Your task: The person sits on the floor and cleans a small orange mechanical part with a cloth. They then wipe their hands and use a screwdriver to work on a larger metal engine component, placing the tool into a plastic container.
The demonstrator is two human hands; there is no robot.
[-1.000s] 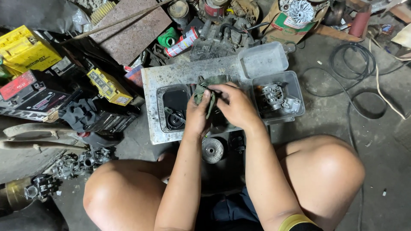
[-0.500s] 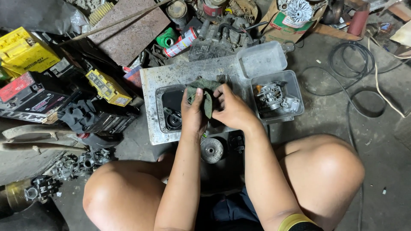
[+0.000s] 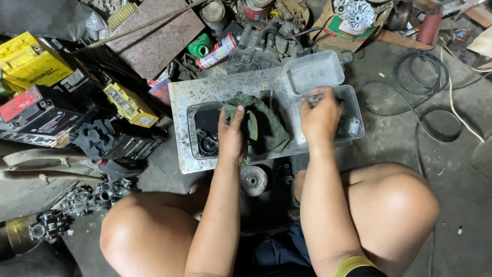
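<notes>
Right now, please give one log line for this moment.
left hand: holds green rag | right hand: in clear tub, on metal part | rag: on slab

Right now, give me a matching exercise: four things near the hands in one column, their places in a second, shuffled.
1. left hand
2. right hand
3. green rag
4. clear lid

A. open, beyond the clear tub
B. reaching into the clear tub
C. spread on the grey slab
D. gripping the rag's edge

Pairs: 1-D, 2-B, 3-C, 4-A
</notes>
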